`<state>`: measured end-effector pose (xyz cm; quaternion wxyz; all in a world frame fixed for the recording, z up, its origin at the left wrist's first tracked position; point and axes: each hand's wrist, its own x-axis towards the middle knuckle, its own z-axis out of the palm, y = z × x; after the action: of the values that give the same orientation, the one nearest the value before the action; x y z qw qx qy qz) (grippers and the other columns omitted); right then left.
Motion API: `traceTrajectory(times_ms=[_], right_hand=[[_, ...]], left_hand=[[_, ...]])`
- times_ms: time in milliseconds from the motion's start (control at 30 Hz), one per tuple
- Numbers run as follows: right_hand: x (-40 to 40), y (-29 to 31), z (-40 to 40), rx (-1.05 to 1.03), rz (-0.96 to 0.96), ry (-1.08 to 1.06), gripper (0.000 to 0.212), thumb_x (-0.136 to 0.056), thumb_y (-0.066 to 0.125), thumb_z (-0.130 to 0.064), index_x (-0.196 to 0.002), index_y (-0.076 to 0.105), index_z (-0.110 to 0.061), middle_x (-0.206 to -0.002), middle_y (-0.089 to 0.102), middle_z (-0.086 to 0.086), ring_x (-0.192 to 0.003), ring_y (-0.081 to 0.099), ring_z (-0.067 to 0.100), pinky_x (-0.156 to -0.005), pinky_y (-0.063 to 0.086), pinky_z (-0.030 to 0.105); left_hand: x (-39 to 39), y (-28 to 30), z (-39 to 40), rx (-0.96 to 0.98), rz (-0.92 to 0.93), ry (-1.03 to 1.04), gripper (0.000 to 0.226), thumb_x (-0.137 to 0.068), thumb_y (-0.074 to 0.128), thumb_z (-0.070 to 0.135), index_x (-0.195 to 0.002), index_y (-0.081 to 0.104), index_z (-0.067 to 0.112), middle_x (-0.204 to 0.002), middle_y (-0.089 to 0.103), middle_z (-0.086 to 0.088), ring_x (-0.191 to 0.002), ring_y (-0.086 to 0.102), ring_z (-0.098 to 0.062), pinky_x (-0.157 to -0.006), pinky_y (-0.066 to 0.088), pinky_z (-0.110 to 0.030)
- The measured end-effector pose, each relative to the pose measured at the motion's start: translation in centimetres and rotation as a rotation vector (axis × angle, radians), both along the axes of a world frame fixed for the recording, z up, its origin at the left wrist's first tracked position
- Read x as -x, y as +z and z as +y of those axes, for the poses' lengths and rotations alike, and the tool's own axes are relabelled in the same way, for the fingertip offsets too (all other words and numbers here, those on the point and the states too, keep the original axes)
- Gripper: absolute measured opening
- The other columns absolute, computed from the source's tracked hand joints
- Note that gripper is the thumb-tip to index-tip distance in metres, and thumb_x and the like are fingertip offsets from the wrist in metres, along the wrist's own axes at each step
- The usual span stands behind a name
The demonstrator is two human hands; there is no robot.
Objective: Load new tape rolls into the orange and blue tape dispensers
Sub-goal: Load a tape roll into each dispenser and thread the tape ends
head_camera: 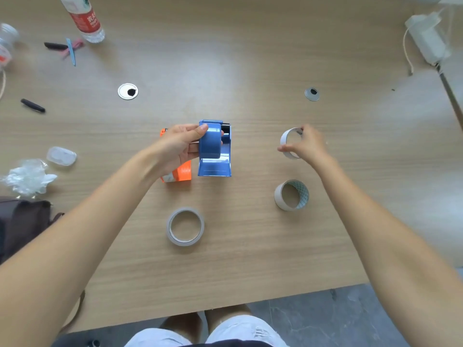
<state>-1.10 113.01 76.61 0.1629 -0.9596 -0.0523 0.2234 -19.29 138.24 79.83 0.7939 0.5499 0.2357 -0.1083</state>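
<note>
Knees (208, 329) in pale shorts sit at the bottom edge, under the near rim of the wooden table (250, 271). Between the two forearms, nearer the person than either hand, a clear tape roll (185, 226) lies flat on the table. Just below the right hand, beside the right forearm, a second roll with a patterned inner face (292, 195) rests tilted on its edge. The left hand (181, 144) is curled around the blue tape dispenser (214, 149), thumb across its upper side and fingers behind, so it grips the rounded hub while the dispenser's base stands on the table. Under and behind the left hand sits the orange tape dispenser (181, 172), mostly hidden by the wrist and touching or just beside the blue one; which, I cannot tell. The right hand (307, 144), well apart to the right, pinches a thin, nearly empty ring (289, 142) between thumb and fingers, holding it upright; whether it clears the surface is unclear. Far beyond the left hand stand a water bottle (84, 18) and some pens (32, 105); crumpled plastic (27, 177) lies left of the left forearm.
</note>
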Motion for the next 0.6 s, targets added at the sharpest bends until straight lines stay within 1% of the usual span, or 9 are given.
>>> traceTrajectory(times_ms=[67, 200, 300, 333, 367, 433, 500, 533, 600], right_hand=[[0.8, -2.4, 0.3, 0.085, 0.041, 0.069, 0.076, -0.062, 0.083, -0.045, -0.121, 0.052, -0.009, -0.126, 0.059, 0.007, -0.117, 0.054, 0.028, -0.096, 0.041, 0.041], [1.7, -5.6, 0.6, 0.116, 0.061, 0.094, 0.066, -0.065, 0.083, -0.04, -0.115, 0.053, -0.008, -0.12, 0.062, 0.009, -0.112, 0.056, 0.029, -0.093, 0.044, 0.04], [1.8, -6.6, 0.5, 0.136, 0.009, 0.104, 0.066, -0.066, 0.082, -0.043, -0.113, 0.053, -0.008, -0.12, 0.061, 0.01, -0.111, 0.056, 0.03, -0.08, 0.043, 0.035], [1.8, -6.8, 0.5, 0.135, -0.004, 0.107, 0.067, -0.066, 0.082, -0.044, -0.113, 0.051, -0.007, -0.121, 0.06, 0.011, -0.111, 0.056, 0.031, -0.079, 0.042, 0.035], [1.8, -6.9, 0.4, 0.139, -0.005, 0.11, 0.071, -0.066, 0.081, -0.045, -0.116, 0.049, -0.008, -0.124, 0.058, 0.012, -0.114, 0.054, 0.031, -0.082, 0.042, 0.036], [1.8, -7.1, 0.5, 0.16, 0.003, 0.106, 0.087, -0.065, 0.078, -0.052, -0.131, 0.04, -0.011, -0.137, 0.047, 0.016, -0.125, 0.046, 0.034, -0.098, 0.037, 0.042], [2.6, -6.6, 0.8, 0.08, -0.014, 0.029, 0.099, -0.069, 0.072, -0.059, -0.145, 0.026, -0.014, -0.149, 0.032, 0.02, -0.138, 0.031, 0.036, -0.111, 0.022, 0.048], [3.5, -5.9, 1.0, -0.027, -0.064, -0.027, 0.096, -0.074, 0.068, -0.059, -0.146, 0.025, -0.011, -0.15, 0.032, 0.02, -0.139, 0.029, 0.036, -0.113, 0.02, 0.047], [6.7, -4.6, 1.3, -0.256, -0.241, -0.102, 0.074, -0.084, 0.061, -0.049, -0.136, 0.04, -0.001, -0.137, 0.047, 0.02, -0.129, 0.04, 0.036, -0.108, 0.03, 0.042]], left_hand=[[0.2, -0.4, 0.0, -0.002, 0.009, -0.001, 0.027, -0.099, 0.044, 0.022, -0.11, 0.064, 0.009, -0.097, 0.076, 0.002, -0.088, 0.072, -0.013, -0.079, 0.056, -0.025], [0.5, -0.8, -0.1, 0.001, 0.02, 0.002, 0.027, -0.099, 0.043, 0.022, -0.113, 0.062, 0.007, -0.095, 0.076, 0.003, -0.086, 0.072, -0.012, -0.075, 0.056, -0.023], [0.7, -1.0, -0.3, -0.022, 0.04, 0.013, 0.033, -0.099, 0.045, 0.023, -0.121, 0.06, 0.004, -0.106, 0.072, -0.004, -0.091, 0.07, -0.016, -0.082, 0.055, -0.026], [0.8, -1.0, -0.3, -0.022, 0.048, 0.021, 0.036, -0.098, 0.046, 0.024, -0.124, 0.058, 0.003, -0.112, 0.069, -0.008, -0.093, 0.069, -0.018, -0.084, 0.055, -0.027], [0.8, -1.1, -0.4, -0.019, 0.052, 0.025, 0.038, -0.098, 0.046, 0.024, -0.127, 0.056, 0.002, -0.116, 0.067, -0.011, -0.095, 0.068, -0.02, -0.085, 0.054, -0.028], [0.8, -1.0, -0.5, -0.01, 0.047, 0.024, 0.038, -0.098, 0.046, 0.024, -0.128, 0.056, 0.002, -0.117, 0.067, -0.011, -0.095, 0.068, -0.019, -0.082, 0.054, -0.027], [0.8, -0.8, -0.7, -0.011, 0.042, 0.018, 0.035, -0.099, 0.046, 0.024, -0.124, 0.059, 0.004, -0.111, 0.07, -0.005, -0.092, 0.07, -0.016, -0.078, 0.053, -0.025], [0.8, -0.5, -0.8, -0.014, 0.038, 0.012, 0.032, -0.099, 0.045, 0.024, -0.121, 0.06, 0.005, -0.106, 0.072, -0.002, -0.091, 0.07, -0.014, -0.077, 0.054, -0.024], [0.9, 0.3, -0.9, -0.023, 0.023, -0.001, 0.026, -0.099, 0.044, 0.023, -0.111, 0.063, 0.01, -0.095, 0.075, 0.004, -0.087, 0.071, -0.011, -0.077, 0.054, -0.023]])
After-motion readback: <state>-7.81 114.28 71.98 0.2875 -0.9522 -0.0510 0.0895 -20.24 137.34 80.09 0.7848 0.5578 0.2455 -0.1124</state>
